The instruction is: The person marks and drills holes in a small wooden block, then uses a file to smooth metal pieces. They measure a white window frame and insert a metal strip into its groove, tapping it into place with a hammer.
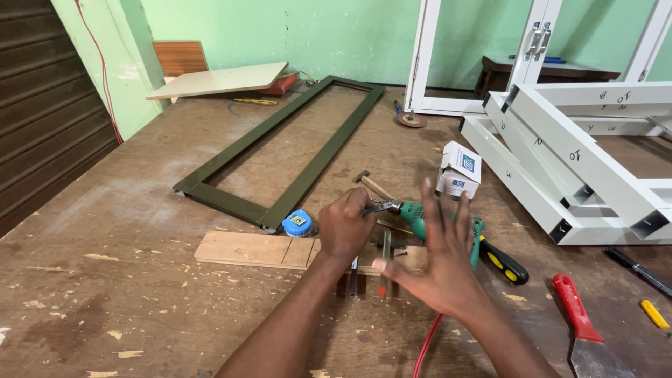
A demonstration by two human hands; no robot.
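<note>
A: What is the left hand [344,227] gripping?

B: It is clenching around the front end of a green electric drill [413,217], right at the metal chuck. The drill is lying on its side on the desk [126,231], just past a wooden board [252,249].

A: And the right hand [437,262]?

B: It is hovering open, fingers spread, grasping nothing, just in front of the drill's body and partly hiding it.

A: What is lying around them?

B: A blue tape measure [297,222] is sitting beside the board, touching the corner of a dark green metal frame [280,150]. A hammer [371,183] and a small white box [458,170] are resting behind the drill, white frames [574,161] are stacked to the right, and a red-handled scraper [581,322] is lying near the edge.

A: What could be going wrong here?

B: In my judgement, fingers are wrapping the chuck while a red cable [425,346] is trailing under the right wrist. A bumped trigger could be spinning it against the palm, and a snagged cable could be dragging the drill off line.
</note>
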